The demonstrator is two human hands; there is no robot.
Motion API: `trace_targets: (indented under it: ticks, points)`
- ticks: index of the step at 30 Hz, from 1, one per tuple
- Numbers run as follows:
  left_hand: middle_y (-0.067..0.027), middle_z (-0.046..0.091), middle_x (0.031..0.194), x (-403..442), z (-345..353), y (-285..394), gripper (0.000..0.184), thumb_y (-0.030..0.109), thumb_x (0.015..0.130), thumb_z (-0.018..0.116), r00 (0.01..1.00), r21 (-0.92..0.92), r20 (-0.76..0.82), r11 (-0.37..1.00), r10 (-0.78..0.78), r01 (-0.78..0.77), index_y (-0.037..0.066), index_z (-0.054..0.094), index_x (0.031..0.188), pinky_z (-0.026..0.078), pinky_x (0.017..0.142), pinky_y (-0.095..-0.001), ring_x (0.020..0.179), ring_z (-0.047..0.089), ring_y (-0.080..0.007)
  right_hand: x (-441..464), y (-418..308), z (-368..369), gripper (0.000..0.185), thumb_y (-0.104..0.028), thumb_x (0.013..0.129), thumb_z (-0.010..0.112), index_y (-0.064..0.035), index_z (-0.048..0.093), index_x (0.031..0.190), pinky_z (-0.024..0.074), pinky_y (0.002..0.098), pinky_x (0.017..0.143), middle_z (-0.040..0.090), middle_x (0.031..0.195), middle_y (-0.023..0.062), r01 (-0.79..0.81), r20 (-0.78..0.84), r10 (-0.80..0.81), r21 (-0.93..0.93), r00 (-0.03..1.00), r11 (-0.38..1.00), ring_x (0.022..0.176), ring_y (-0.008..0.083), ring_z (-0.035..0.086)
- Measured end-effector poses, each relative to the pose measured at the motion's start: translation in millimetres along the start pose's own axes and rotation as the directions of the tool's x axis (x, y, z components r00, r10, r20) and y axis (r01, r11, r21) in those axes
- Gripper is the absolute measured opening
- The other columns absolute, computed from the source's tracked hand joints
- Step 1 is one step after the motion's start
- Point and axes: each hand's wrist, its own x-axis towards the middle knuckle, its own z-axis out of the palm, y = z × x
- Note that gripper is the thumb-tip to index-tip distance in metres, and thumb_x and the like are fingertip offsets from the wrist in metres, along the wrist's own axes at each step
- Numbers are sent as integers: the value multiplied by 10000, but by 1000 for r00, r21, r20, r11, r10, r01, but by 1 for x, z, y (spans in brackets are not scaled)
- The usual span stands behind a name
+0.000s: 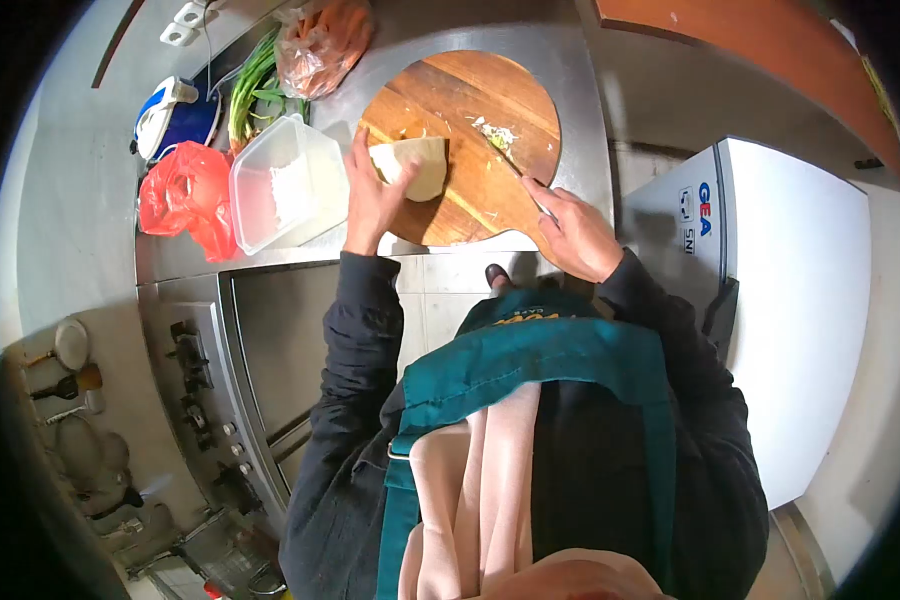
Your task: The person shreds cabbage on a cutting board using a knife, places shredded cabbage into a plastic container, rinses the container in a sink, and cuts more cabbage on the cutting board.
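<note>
r hand (582, 238) closed on the handle of the knife (511, 161); blade runs fwd & left of that grip, tip end at a small pile of pale/greenish shreds (497, 134). l hand (373, 198) grasping the wedge (427, 174), a pale veg chunk, prob cabbage: thumb on near side, fingers by far-left edge. wedge sits flat-ish on the round cutting bd (420, 88), just right of l grip, well left of r grip; blade & wedge apart.

step, my read: mid-shredding, prob a pause btwn cuts to gather or tidy bits w/ the blade. can't tell if blade is pressing on bd or just resting in the shreds.

next move, as i judge: for another slice, blade needs to come left to the wedge's right side, l fingertips tucked back, wedge held firm so it doesn't rock. for shifting the pile, blade low & angled, edge kept off l fingers. clear tub (253, 188) w/ white shreds inside is just left of l grip, so a short carry across.

beyond l grip, far-left: red bag (184, 198), green onions (254, 84), & carrots (327, 52) in clear plastic, all outside the work area on bd.
</note>
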Motion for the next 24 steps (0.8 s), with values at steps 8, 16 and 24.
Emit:
trace_targets:
  ticks: [8,16,24]
  points:
    - [-242,288,1359,-3,-8,4,1184,360,556,861,868,300,209,816,450,-495,-16,131,1408,281,1075,-423,1279,302,-375,3,-7,17,449,-46,870,463,-2,429,1315,455,392,858,553,1142,230,8,-10,-7,67,1000,998,1023,375,549]
    - [-180,475,1147,1,-8,3,914,197,572,817,834,256,252,797,492,-547,22,322,1320,393,947,-411,1098,431,-335,3,-18,28,549,-7,816,490,-13,368,1351,479,475,761,538,1042,245,-9,1,9,27,1000,1000,926,415,579]
    - [-238,362,1206,-9,-1,24,998,223,586,823,932,243,256,916,256,-319,-69,229,1332,319,1024,-413,1189,360,-358,-2,-29,35,521,-77,855,508,-93,391,1363,522,469,638,546,1008,231,-77,16,78,-56,997,995,730,400,626]
